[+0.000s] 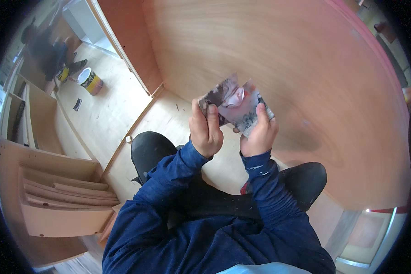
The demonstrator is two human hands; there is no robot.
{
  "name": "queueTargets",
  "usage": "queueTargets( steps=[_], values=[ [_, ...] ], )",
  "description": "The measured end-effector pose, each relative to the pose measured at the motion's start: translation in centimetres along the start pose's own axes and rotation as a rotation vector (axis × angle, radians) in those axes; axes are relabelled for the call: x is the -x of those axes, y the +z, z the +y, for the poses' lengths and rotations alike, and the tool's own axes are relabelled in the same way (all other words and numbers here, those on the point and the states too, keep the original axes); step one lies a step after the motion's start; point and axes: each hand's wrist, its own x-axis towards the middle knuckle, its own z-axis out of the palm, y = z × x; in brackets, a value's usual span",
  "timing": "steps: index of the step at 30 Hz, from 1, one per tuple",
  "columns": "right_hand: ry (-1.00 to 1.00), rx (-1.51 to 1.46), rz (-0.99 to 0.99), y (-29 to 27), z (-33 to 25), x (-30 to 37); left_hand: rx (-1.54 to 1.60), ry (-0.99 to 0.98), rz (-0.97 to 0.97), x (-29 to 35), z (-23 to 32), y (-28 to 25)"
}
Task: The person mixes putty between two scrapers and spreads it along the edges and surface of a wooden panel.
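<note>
Over my lap, both hands hold a creased, folded sheet, mottled grey, white and dark with a pinkish patch in the middle. Its material, paper or thin plastic, I cannot make out. My left hand is closed on the darker left side, thumb on top. On the speckled right side, my right hand pinches the edge with its thumb uppermost. The sheet's upper edge stands up in two points, with a fold between them. The fingers underneath are mostly hidden by the sheet.
A large wooden panel rises before me and to the right. At the left stands a wooden cabinet carcass with stacked boards. A paint bucket sits on the far-left board floor, near another person. A wooden strip crosses the floor.
</note>
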Motion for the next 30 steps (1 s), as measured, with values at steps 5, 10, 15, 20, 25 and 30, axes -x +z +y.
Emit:
queueTargets(
  steps=[5,10,15,20,25,30],
  values=[
    [0.656,-1.053,0.122,-2.1,-5.3,-4.2,0.036,-0.094,-0.06,-1.5,0.8,-0.4],
    [-0.452,-0.057,-0.236,-3.5,-4.8,-2.9,1.138,-1.246,-0.164,-3.7,1.0,-2.0],
    [-0.604,0.101,-0.463,-3.5,-3.1,-1.4,1.055,-1.325,-0.032,-4.4,2.5,-2.3],
    [-0.439,0.29,-0.516,-5.7,2.5,-2.0,1.085,-1.242,-0.007,-3.9,1.4,-2.2],
    [-0.585,0.462,-0.392,-7.1,-2.1,-3.6,0.724,-1.132,-0.124,-4.3,1.3,-2.6],
    [-0.717,0.472,-0.467,-6.8,-3.7,-3.9,0.644,-0.976,-0.184,-3.8,2.5,-2.2]
  ],
)
